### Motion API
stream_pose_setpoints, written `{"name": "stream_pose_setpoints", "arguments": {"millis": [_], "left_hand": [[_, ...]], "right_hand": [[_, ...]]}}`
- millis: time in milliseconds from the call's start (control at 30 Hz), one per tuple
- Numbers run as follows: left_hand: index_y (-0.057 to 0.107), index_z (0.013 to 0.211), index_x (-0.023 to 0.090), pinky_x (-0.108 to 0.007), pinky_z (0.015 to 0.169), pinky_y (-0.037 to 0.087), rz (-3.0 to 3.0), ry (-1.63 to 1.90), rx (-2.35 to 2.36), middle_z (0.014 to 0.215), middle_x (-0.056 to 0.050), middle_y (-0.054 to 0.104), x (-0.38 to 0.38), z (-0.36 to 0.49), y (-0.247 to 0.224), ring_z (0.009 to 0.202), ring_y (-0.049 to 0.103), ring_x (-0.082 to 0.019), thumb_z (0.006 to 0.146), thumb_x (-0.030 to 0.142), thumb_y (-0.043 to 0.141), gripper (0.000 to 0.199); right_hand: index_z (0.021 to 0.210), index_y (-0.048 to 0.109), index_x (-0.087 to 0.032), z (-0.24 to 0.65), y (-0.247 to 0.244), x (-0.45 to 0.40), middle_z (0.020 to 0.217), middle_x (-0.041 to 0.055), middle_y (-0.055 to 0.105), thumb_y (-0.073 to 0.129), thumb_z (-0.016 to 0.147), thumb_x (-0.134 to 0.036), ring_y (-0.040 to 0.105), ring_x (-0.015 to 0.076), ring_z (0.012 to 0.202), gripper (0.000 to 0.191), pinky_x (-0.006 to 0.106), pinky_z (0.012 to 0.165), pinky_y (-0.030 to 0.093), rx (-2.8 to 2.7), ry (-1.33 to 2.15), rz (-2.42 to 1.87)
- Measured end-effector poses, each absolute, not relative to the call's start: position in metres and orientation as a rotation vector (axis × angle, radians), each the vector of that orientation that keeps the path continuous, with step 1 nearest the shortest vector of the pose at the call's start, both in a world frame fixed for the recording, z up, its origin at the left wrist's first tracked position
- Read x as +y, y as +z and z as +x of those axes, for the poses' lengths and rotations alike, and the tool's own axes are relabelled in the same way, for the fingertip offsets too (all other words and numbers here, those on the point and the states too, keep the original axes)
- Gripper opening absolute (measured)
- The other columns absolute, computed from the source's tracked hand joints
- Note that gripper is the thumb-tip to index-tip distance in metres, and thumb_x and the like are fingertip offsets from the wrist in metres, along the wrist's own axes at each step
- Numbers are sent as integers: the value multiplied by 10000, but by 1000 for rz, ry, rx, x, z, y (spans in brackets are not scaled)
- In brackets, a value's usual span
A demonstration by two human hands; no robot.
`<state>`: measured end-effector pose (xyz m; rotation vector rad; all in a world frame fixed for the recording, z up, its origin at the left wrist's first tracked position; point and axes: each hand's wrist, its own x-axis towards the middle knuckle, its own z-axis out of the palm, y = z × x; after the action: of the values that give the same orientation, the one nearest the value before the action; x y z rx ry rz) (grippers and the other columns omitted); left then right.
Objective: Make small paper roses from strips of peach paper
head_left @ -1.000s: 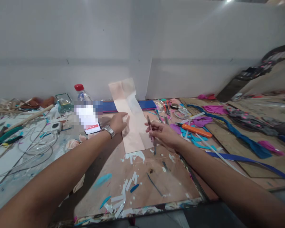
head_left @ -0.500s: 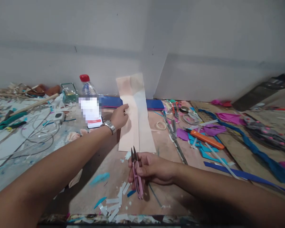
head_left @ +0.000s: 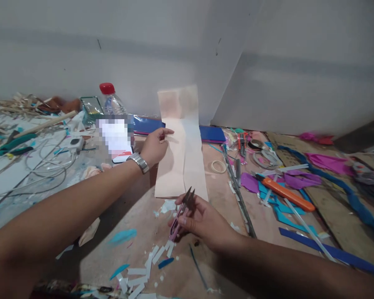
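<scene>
A long peach-coloured folded sheet lies on the table, its far end raised against the wall. My left hand, with a metal watch at the wrist, rests on the sheet's left side, index finger stretched out and the other fingers curled. Near the sheet's front edge, my right hand holds small pink thread snips, their dark blades pointing away and slightly apart. White paper strips lie below the snips.
Behind are a blue packet, a red-capped bottle and a phone. To the right lie a tape roll, an orange cutter and coloured scraps. Green-handled pliers and a white cable lie left.
The snips have tilted to the right in my right hand, which has turned. My left hand's index finger is more extended on the sheet. The camera view has shifted slightly.
</scene>
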<state>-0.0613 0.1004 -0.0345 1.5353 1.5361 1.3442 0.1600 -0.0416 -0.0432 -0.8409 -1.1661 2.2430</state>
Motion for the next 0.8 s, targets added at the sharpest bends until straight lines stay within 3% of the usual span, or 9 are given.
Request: {"name": "stream_pose_setpoints", "arguments": {"millis": [233,433,700,800], "left_hand": [[720,1137,220,-347,960,530,1706,988,1512,1288,-61,717,64,-39,-12,1042,680,-216,879,288,646,277],[752,977,221,-297,809,522,1929,562,1440,976,-32,793,47,-30,10,895,717,-223,858,314,608,209],[753,939,229,-303,786,521,1915,603,1460,895,-40,789,37,-24,26,833,706,-231,849,327,620,188],[728,960,223,-309,807,550,1810,689,1435,1008,-52,793,16,-24,19,926,721,-229,921,354,554,221]], "right_hand": [[1172,513,-223,159,-37,-32,845,37,773,865,802,-456,777,220,719,561,318,632,579,-1144,2035,-867],[1170,516,-232,153,-41,-25,823,13,761,839,824,-451,780,222,730,521,312,609,596,-1177,1934,-852],[1160,538,-242,153,-34,-20,820,-6,745,863,774,-469,763,215,695,553,309,553,605,-1183,1804,-912],[1175,530,-260,156,-28,-28,807,-11,746,860,777,-482,759,220,675,562,293,500,584,-1179,1816,-937]]}}
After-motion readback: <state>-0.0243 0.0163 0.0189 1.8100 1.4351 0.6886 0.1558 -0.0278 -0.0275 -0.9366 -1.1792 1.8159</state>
